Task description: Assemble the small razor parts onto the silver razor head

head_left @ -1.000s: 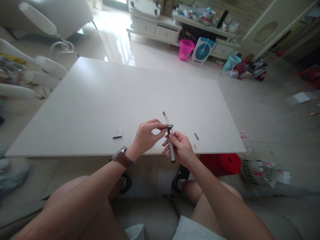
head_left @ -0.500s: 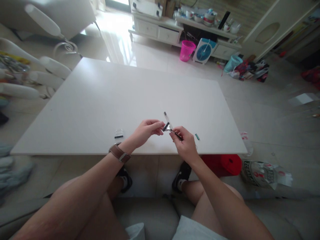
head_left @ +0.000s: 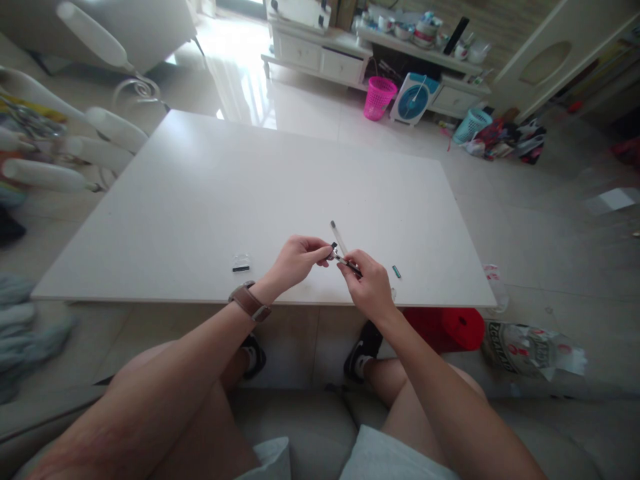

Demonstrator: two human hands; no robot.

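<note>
My right hand [head_left: 367,283] is closed around the handle of a razor [head_left: 346,263], held over the near edge of the white table [head_left: 250,193]. My left hand [head_left: 295,260], with a brown watch on its wrist, pinches the razor's dark head between thumb and fingers. Just behind my hands a thin clear stick [head_left: 337,234] lies on the table. A small teal piece [head_left: 396,271] lies to the right of my right hand. Left of my left hand sits a small clear case with a black strip [head_left: 241,263].
White chairs [head_left: 75,153] stand at the table's left side. A red object [head_left: 445,328] and a printed bag [head_left: 530,347] lie on the floor under the table's right corner. Further back are a pink basket [head_left: 379,97], a blue fan [head_left: 414,100] and white cabinets.
My right hand has turned the razor from upright, with its handle hanging down, to nearly level and pulled it into the fist. My left hand stays pinched at the head.
</note>
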